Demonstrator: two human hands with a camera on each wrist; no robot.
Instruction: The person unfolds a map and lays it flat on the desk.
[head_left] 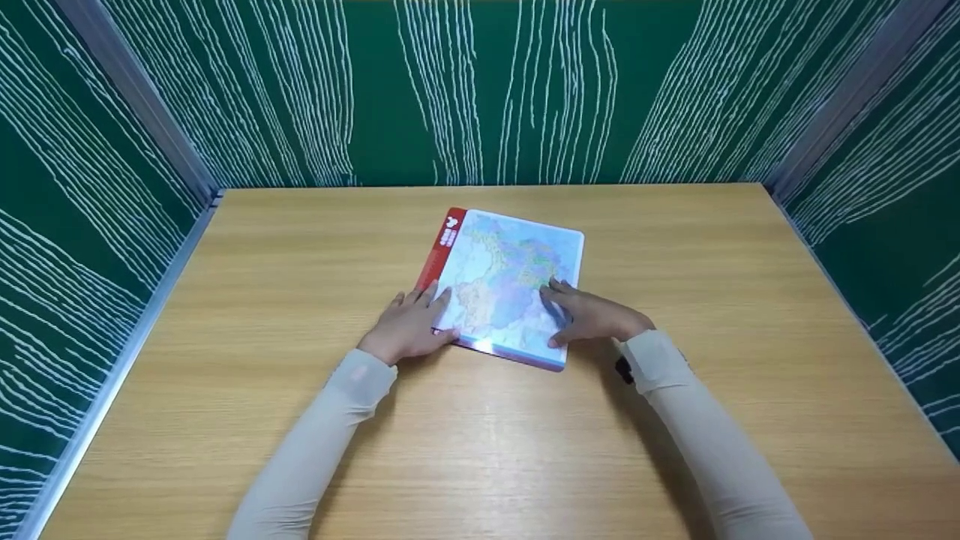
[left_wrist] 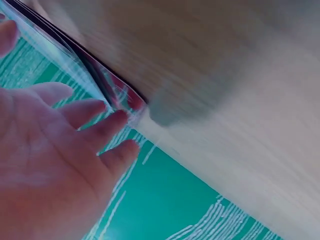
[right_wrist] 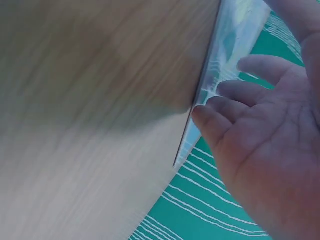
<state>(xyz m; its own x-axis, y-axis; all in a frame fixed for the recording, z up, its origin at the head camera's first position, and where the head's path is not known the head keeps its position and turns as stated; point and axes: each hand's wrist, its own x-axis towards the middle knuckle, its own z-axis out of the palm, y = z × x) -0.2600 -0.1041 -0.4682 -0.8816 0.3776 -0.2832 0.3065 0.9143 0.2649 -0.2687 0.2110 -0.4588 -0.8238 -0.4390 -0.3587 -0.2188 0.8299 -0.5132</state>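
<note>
- The map book (head_left: 504,289) lies flat near the middle of the wooden table (head_left: 300,420), red spine toward 10 o'clock; it's wrapped in glossy clear plastic, so probably slippery
- The person's left hand (head_left: 409,326) rests at the book's 7 o'clock corner, fingers straight and spread, holding nothing
- Their right hand (head_left: 589,315) sits on the 4 o'clock edge, fingers laid loosely over the cover, not clamped around it
- Judging from this, a clean lift or turn wants fingertips worked under the near edge from both sides; even pressure, since the film (right_wrist: 212,95) could slide
- Green patterned walls (head_left: 480,90) box the table in at 9, 12 and 3 o'clock
</note>
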